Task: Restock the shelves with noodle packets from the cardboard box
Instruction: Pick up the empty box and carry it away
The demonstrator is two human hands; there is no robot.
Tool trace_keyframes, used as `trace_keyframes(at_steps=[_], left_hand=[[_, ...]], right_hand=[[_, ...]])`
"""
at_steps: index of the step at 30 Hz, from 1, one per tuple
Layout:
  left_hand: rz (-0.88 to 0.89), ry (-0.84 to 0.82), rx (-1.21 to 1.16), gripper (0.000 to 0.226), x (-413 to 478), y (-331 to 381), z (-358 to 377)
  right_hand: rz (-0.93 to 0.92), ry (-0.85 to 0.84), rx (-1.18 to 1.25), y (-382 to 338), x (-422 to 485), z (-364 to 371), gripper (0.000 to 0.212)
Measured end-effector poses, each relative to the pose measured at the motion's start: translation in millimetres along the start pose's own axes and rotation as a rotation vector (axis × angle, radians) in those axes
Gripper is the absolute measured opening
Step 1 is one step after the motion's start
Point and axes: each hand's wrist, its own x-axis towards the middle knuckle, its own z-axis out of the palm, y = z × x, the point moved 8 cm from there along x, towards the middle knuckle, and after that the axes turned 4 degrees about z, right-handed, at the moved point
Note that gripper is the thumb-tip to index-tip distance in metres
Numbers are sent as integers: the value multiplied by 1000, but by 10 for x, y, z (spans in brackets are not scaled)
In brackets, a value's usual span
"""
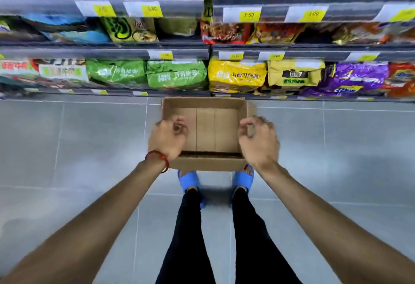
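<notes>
The left hand (167, 141) is hanging over the left wall of the box (208, 164). Its fingers (179, 125) are curling loosely and holding nothing. I cannot tell if they are touching the wall.

The box is lying between the two hands, just under the fingers, on the floor (78, 137). It is looking empty inside. An empty card box is probably very light and a bit stiff, but its walls are likely bending if pushed hard. The best place to take hold is the two side walls, one for each hand.

The right hand (258, 144) is hanging over the right wall in the same way. Its fingers are curling loosely too and are gripping nothing.

The packets (116, 72) are sitting on the shelves (101, 53), well past the fingertips, and they are filling the rows. They are probably light and puffy, with shiny wrap that is slipping easily. The noodles inside are likely cracking if squeezed, so a soft hold on the flat sides is best.

Both arms are reaching forward and down, almost straight, with the backs of the hands facing up.
</notes>
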Motion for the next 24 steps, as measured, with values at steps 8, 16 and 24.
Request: trace_keyframes(at_steps=[8,16,24], left_hand=[[-23,-86,134,29,513,-1660,802],[-27,-60,327,33,1131,-2848,1726],[5,9,534,57,1831,-3594,2424]], right_hand=[[129,3,-85,757,388,1597,23],[16,19,-251,1753,896,2957,27],[33,81,-444,2667,1531,3551,45]])
